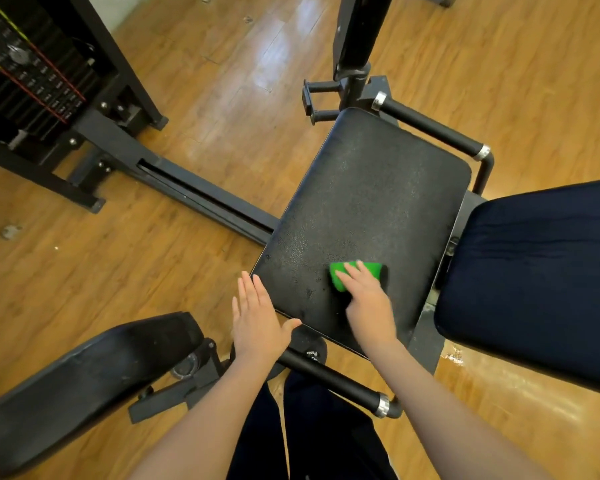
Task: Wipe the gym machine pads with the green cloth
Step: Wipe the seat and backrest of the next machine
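A black seat pad (364, 202) fills the middle of the view, its surface speckled and damp-looking. My right hand (368, 299) presses the folded green cloth (371, 270) flat onto the pad's near right part, fingers straight over it. My left hand (257, 317) hovers flat with spread fingers at the pad's near left corner; whether it touches the edge is unclear. A dark blue back pad (541, 282) stands to the right, and a black leg pad (84, 386) lies at lower left.
Black handles (437, 131) (340, 379) flank the seat. A weight stack (32, 67) and frame rail (194, 199) stand at upper left, an upright post (357, 36) behind the seat. Wooden floor (136, 265) surrounds the machine. My dark trousers (312, 431) are below.
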Demonstrator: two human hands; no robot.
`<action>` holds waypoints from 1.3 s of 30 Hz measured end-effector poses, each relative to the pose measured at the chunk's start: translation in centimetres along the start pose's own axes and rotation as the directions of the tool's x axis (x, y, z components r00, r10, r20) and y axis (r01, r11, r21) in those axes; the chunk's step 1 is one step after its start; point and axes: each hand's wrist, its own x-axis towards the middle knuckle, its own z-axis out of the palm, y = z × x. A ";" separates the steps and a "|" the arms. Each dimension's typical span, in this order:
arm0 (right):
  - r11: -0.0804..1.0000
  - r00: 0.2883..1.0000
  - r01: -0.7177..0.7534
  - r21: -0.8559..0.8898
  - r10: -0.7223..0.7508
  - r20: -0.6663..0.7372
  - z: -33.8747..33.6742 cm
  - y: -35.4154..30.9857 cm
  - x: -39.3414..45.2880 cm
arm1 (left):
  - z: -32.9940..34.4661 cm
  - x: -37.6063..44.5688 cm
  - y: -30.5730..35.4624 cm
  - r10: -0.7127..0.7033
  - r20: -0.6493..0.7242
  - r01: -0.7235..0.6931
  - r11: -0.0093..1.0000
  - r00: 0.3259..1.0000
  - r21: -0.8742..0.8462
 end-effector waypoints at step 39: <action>0.923 0.925 0.371 -0.105 -0.356 0.133 1.8 -5.6 2.6 | 0.4 -0.9 -1.5 0.044 -0.016 -0.042 0.993 0.999 0.111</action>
